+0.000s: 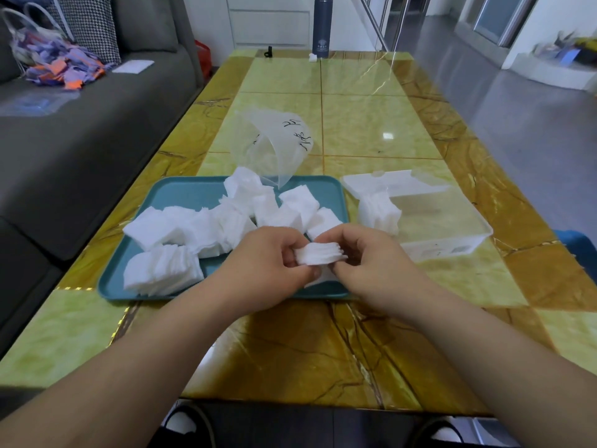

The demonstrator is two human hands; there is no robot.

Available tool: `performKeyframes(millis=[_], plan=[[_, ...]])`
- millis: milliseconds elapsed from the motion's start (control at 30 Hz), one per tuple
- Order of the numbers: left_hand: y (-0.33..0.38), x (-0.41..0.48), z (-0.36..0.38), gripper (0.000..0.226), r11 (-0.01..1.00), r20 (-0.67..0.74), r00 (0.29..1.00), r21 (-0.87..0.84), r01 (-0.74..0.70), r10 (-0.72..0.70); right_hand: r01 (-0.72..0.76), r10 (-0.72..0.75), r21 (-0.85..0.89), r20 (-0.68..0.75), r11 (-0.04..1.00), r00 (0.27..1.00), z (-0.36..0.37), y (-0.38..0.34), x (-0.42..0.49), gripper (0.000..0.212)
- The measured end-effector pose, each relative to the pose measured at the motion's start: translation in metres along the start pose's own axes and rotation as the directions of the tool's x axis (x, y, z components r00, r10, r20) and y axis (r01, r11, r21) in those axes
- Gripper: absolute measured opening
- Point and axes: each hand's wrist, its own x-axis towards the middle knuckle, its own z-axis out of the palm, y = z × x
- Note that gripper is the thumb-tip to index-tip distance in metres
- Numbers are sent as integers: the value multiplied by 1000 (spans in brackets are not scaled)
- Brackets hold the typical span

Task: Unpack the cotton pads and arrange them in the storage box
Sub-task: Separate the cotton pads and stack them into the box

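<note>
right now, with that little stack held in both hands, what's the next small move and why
Probably carry the stack right and set it in the storage box, beside the pads already at its tray-side end. The left hand and right hand pinch it, edges roughly lined up, above the tray; the box is open with most of its floor bare.
</note>
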Motion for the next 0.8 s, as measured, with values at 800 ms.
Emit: performKeyframes(millis=[800], plan=[[-3, 0, 1, 16, 996, 49, 999, 94, 6, -11, 78, -9, -388, 176, 919, 984, 14, -8, -7, 72]])
